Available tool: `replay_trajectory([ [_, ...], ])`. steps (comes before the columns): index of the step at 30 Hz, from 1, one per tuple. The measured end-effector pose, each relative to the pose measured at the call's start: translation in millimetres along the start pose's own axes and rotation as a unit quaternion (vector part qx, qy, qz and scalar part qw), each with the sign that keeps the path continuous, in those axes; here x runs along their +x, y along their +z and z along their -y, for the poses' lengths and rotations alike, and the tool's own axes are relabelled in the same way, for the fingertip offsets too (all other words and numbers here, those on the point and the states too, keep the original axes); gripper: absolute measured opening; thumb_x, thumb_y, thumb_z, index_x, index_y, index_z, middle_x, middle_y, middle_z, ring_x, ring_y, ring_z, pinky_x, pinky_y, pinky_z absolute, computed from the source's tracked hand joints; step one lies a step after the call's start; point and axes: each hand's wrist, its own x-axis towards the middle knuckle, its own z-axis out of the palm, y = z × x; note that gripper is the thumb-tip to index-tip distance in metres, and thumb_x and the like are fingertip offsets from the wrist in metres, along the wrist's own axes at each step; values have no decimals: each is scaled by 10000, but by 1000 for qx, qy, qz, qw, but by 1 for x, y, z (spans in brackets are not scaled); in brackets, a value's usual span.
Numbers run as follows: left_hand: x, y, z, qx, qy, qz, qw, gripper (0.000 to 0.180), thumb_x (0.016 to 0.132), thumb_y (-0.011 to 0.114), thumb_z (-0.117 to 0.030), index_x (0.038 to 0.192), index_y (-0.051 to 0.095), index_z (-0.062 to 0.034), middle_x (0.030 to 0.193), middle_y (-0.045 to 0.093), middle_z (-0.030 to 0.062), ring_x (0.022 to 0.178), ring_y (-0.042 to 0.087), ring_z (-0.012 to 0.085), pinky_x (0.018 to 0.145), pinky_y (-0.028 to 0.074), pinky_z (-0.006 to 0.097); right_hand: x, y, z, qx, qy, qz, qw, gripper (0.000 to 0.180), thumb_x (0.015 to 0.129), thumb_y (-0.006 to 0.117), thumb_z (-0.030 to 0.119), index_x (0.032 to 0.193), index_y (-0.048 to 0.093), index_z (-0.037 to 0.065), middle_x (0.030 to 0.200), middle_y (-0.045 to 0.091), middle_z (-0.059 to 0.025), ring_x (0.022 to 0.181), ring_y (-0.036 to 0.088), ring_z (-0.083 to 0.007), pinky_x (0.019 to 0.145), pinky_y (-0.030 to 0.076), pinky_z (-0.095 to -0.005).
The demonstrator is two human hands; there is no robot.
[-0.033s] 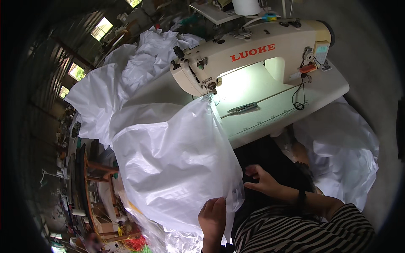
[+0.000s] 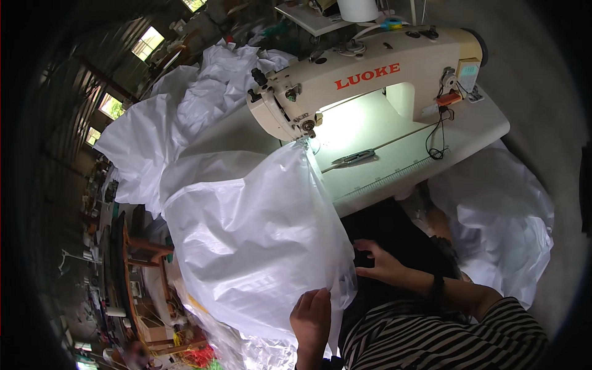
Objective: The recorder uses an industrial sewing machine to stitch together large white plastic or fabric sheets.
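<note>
A thin white plastic-like sheet [image 2: 246, 228] hangs from under the needle area of a cream sewing machine [image 2: 370, 68] down toward my lap. My left hand [image 2: 311, 317] is closed on the sheet's lower right edge, fingers bent over and knuckles up. Just right of that edge, my right hand [image 2: 381, 264] hovers over my dark-clothed lap with thumb and curled fingers apart and nothing visible between them. Its fingertips come close to the sheet; whether they touch it, I cannot tell. Thread snips [image 2: 354, 158] lie on the machine bed right of the needle.
More white sheeting [image 2: 203, 92] is heaped behind and left of the machine, and another pile [image 2: 499, 222] hangs at the right. A black cord [image 2: 436, 151] dangles onto the table [image 2: 394, 185]. A wooden frame [image 2: 145, 253] stands at the left, by clear plastic [image 2: 265, 351].
My right hand has shifted very slightly left, toward the sheet's edge. My left hand and the sheet look the same.
</note>
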Motion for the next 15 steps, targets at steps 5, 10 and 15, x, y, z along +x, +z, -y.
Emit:
replay_trajectory([
  [5,7,-2,3,-11,4,-1,1000,136,787,707,34,903,660,-20,826,678,129,721,673,315,620,539,380,4,2,16,-14,-30,247,968,303,932,665,254,1056,659,-23,1080,692,-157,985,674,-268,881,515,-341],
  [10,4,5,-1,-26,1,16,1000,127,798,699,24,910,667,-27,814,685,132,718,677,315,626,540,382,-27,-11,43,37,-3,182,983,274,950,658,283,1033,679,23,926,701,-113,859,689,-206,795,539,-323],
  [15,8,3,-12,-3,6,50,999,170,822,694,5,991,686,-13,815,702,140,739,697,305,659,553,374,-19,-2,37,19,-27,234,972,247,948,658,264,995,685,23,858,695,-136,812,697,-239,765,542,-354],
])
